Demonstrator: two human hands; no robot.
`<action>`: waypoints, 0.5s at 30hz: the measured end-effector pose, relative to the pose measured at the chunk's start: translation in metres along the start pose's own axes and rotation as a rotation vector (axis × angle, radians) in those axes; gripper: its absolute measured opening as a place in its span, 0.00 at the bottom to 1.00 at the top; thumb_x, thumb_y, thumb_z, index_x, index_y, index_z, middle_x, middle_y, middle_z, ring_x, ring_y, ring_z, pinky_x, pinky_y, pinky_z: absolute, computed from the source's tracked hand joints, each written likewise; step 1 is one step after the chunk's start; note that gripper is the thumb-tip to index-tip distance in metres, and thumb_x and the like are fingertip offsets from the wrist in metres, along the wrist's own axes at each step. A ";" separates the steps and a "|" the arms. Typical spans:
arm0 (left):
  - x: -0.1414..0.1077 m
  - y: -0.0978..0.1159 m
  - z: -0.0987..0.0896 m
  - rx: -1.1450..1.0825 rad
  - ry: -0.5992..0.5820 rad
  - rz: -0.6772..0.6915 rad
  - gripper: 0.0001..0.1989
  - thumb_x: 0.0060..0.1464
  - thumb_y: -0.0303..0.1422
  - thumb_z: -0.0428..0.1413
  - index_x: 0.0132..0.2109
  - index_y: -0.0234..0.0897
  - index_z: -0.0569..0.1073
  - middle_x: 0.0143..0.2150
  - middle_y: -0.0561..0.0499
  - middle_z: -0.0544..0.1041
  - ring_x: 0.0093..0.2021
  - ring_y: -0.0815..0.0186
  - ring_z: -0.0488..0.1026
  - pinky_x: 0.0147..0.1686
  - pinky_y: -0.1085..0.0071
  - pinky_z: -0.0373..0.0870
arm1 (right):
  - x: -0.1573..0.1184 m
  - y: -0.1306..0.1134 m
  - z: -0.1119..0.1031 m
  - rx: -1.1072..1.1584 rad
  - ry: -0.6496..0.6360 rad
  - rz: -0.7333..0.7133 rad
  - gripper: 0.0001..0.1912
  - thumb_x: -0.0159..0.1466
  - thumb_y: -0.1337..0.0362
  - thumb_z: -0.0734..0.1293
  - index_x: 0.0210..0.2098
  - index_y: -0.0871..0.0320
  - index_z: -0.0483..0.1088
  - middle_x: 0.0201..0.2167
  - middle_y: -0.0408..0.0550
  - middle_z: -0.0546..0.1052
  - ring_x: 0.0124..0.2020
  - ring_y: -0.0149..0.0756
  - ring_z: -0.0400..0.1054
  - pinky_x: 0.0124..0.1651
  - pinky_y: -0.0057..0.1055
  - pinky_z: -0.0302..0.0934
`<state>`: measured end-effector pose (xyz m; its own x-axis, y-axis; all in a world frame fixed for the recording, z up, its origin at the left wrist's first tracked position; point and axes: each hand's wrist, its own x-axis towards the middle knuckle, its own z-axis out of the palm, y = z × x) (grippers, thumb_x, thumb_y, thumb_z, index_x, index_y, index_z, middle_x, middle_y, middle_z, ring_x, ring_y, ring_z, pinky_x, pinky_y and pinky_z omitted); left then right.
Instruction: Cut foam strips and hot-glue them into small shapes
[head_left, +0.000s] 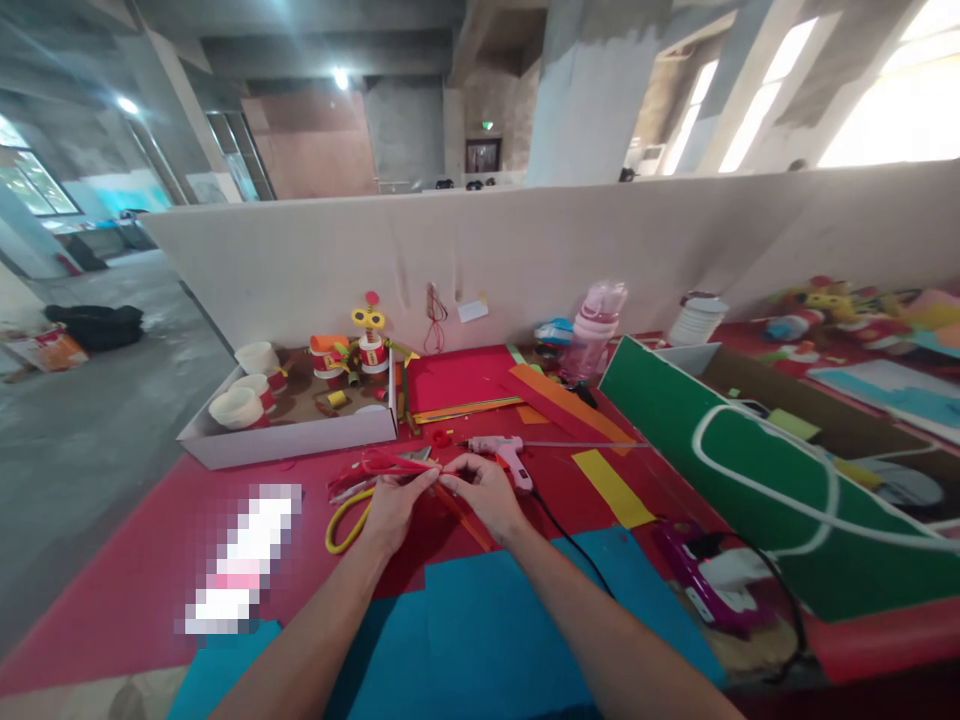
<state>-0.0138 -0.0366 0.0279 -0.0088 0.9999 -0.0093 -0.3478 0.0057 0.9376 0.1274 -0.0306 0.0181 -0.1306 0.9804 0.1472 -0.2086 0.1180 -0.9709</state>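
Observation:
My left hand (pixel 393 510) and my right hand (pixel 486 497) meet over the middle of the red table, fingertips pinched close together. Both grip a thin red strip (pixel 397 465), apparently paper, its loose end reaching out to the left. Beneath my left hand lie scissors with a yellow handle (pixel 337 535), partly hidden by the hand. Just beyond my right hand rests a pink glue gun (pixel 510 455) on its side, its black cord running toward me. A narrow orange strip (pixel 465 520) lies on the table below my fingers.
Blue sheets (pixel 495 620) cover the near edge. At back left, a white box (pixel 300 445) holds paper cups and a figure. Red sheets (pixel 465 375) lie behind my hands. On the right stand a pink bottle (pixel 592 330), a green panel (pixel 720 480) and a purple power strip (pixel 697 580).

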 end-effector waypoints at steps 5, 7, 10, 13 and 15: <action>0.003 -0.001 -0.002 -0.014 0.050 -0.016 0.13 0.37 0.36 0.67 0.31 0.32 0.79 0.24 0.50 0.77 0.24 0.69 0.70 0.28 0.73 0.66 | 0.001 0.000 0.001 -0.036 -0.033 -0.050 0.14 0.49 0.59 0.74 0.32 0.57 0.72 0.31 0.45 0.77 0.34 0.36 0.70 0.39 0.33 0.65; 0.004 -0.002 -0.002 -0.024 0.042 -0.013 0.13 0.37 0.35 0.67 0.31 0.32 0.79 0.24 0.50 0.77 0.25 0.69 0.71 0.29 0.73 0.67 | 0.001 0.000 0.001 -0.007 -0.039 -0.032 0.12 0.51 0.58 0.72 0.33 0.57 0.72 0.31 0.45 0.77 0.33 0.35 0.70 0.38 0.32 0.65; 0.004 -0.001 -0.002 -0.050 0.024 -0.022 0.12 0.37 0.34 0.67 0.31 0.33 0.79 0.24 0.51 0.77 0.26 0.68 0.72 0.31 0.72 0.68 | 0.001 0.000 0.000 -0.024 -0.016 -0.028 0.11 0.52 0.57 0.71 0.31 0.57 0.72 0.29 0.44 0.76 0.31 0.33 0.69 0.35 0.30 0.64; 0.002 -0.001 -0.001 -0.070 0.010 -0.022 0.12 0.38 0.34 0.67 0.32 0.33 0.79 0.26 0.50 0.79 0.28 0.66 0.73 0.34 0.70 0.70 | 0.001 0.000 0.000 -0.004 -0.003 -0.016 0.11 0.51 0.58 0.73 0.30 0.57 0.72 0.28 0.43 0.76 0.29 0.32 0.68 0.33 0.29 0.64; 0.001 -0.001 0.000 -0.083 0.000 -0.019 0.12 0.38 0.34 0.67 0.32 0.33 0.79 0.28 0.49 0.79 0.29 0.65 0.74 0.35 0.69 0.70 | 0.001 0.000 0.000 0.035 -0.005 0.010 0.12 0.50 0.59 0.73 0.30 0.57 0.71 0.27 0.42 0.75 0.27 0.31 0.67 0.33 0.28 0.63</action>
<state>-0.0135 -0.0352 0.0274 -0.0015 0.9997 -0.0264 -0.4247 0.0232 0.9050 0.1275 -0.0296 0.0183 -0.1379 0.9807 0.1385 -0.2414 0.1024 -0.9650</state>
